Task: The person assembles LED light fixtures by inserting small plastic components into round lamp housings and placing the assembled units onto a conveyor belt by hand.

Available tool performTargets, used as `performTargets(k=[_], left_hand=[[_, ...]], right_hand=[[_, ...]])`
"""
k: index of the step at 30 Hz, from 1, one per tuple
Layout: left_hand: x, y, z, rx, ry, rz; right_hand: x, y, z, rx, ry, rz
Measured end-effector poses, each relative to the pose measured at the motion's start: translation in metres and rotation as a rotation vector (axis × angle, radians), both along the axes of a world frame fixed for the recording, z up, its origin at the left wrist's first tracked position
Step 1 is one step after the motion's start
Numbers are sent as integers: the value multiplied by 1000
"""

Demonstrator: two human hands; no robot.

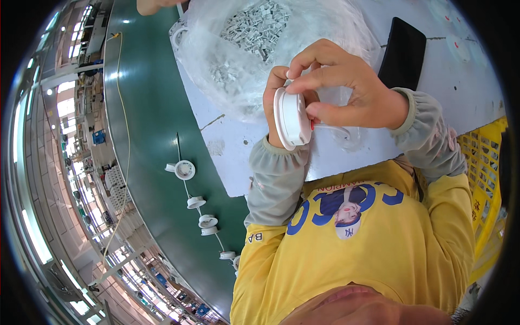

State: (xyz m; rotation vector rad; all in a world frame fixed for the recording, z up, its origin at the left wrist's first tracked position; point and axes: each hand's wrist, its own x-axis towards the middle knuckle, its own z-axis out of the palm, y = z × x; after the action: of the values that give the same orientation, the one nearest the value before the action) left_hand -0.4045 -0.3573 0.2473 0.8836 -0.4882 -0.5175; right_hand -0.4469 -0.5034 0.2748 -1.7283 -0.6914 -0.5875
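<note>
A white round plastic housing (296,120) with a wide rim is tilted on its side above the table. My left hand (272,95) is closed around it from behind, its fingers partly hidden by the housing. My right hand (346,89) pinches a small white piece (290,76) at the upper edge of the housing, between thumb side and index finger. A bit of red and a white cable (336,129) show at the housing's right side. Just beyond both hands lies an open clear plastic bag (208,59) holding a heap of small grey-white parts (257,30).
A black phone (403,53) lies right of the bag on the pale table (216,146). Along the green conveyor belt (149,108) at the left sit several white round housings (184,170) with cables. A yellow basket (485,168) stands at the right. Another person's hand (153,5) shows at the top.
</note>
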Motion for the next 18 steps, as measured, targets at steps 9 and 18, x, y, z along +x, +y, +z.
performTargets(k=[9,18], left_hand=[[-4,-18,5,-20,45,-18],[-9,-28,8,-196,141,235]], right_hand=[[-5,-13,6,19,60,-11],[-17,-22,19,101,338,70]])
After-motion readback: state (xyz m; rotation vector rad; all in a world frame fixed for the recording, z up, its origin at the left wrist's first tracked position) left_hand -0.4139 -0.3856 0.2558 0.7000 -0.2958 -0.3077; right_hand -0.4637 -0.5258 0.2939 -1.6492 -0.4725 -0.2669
